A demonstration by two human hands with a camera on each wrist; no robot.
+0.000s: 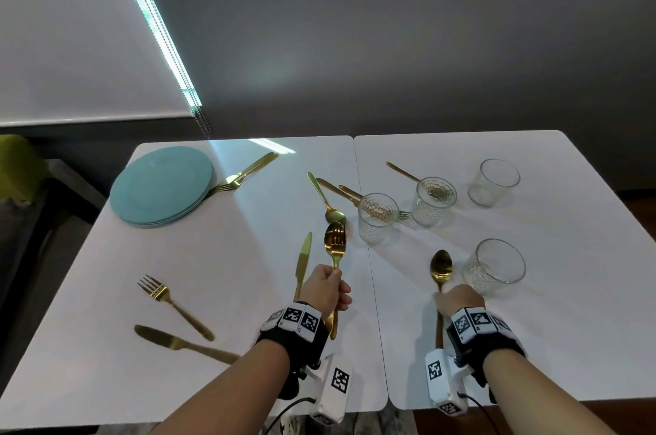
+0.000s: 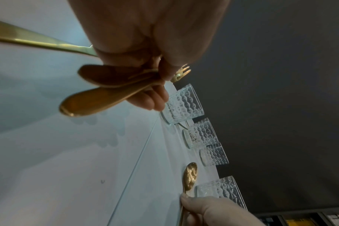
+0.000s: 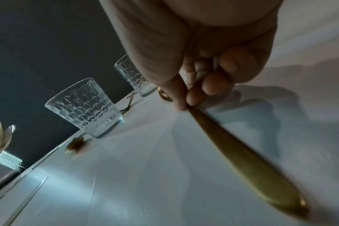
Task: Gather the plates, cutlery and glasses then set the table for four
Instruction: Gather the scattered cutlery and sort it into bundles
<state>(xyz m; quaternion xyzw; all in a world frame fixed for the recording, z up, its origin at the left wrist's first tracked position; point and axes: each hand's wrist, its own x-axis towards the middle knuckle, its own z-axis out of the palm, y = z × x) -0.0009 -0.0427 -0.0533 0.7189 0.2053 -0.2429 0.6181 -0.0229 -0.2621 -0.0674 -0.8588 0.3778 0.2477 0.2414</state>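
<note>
My left hand point(image 1: 332, 287) grips a bundle of gold cutlery point(image 1: 335, 246) upright over the table's middle: a spoon and a fork together, with a knife point(image 1: 304, 259) alongside. In the left wrist view the fingers point(image 2: 157, 97) curl round the handles point(image 2: 99, 97). My right hand point(image 1: 452, 296) pinches the handle of another gold spoon point(image 1: 441, 266), held low beside the nearest glass point(image 1: 495, 266); thumb and fingertips point(image 3: 192, 97) close on its handle point(image 3: 242, 152). Several ribbed glasses point(image 1: 378, 218) stand on the right half. A stack of teal plates point(image 1: 161, 184) sits at the far left.
Two white tables point(image 1: 248, 292) stand pushed together, with a seam down the middle. A loose fork point(image 1: 170, 299) and knife point(image 1: 184, 344) lie near left. Forks point(image 1: 245, 174) lie beside the plates. A spoon point(image 1: 328, 200) and more cutlery point(image 1: 340, 188) lie by the glasses.
</note>
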